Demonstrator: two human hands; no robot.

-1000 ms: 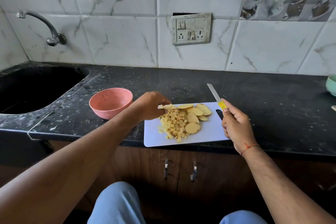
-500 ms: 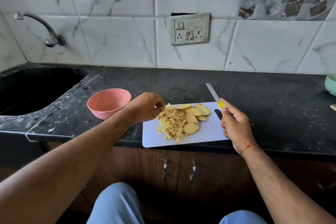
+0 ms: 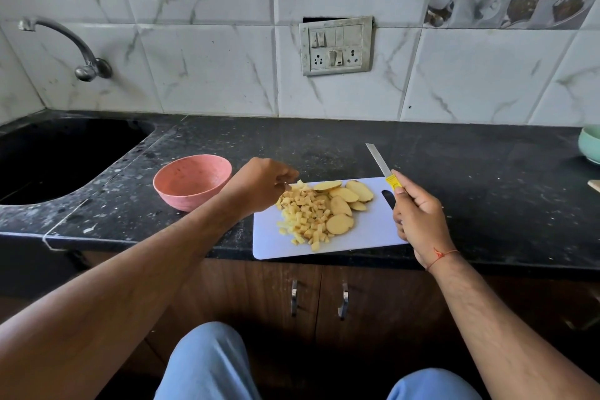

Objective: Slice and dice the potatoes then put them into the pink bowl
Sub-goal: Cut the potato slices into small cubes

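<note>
White and flat, the board [image 3: 367,237] lies on the black counter [image 3: 454,172], with its long side running left to right and its front edge sticking out a little past the counter's edge. On it sits a heap of small potato cubes [image 3: 303,216], and just to the right of them lie a few round potato slices [image 3: 344,204]. The pink bowl [image 3: 192,183] stands on the counter, just left of the board. The left hand [image 3: 259,187] is over the far left end of the cubes with its fingers curled; whether it holds any cubes cannot be told. The right hand [image 3: 418,221] grips the yellow handle of the knife [image 3: 383,169]. The knife slants, its blade pointing away from the person and a bit to the left, toward the wall. The tip is above the counter, past the board.
</note>
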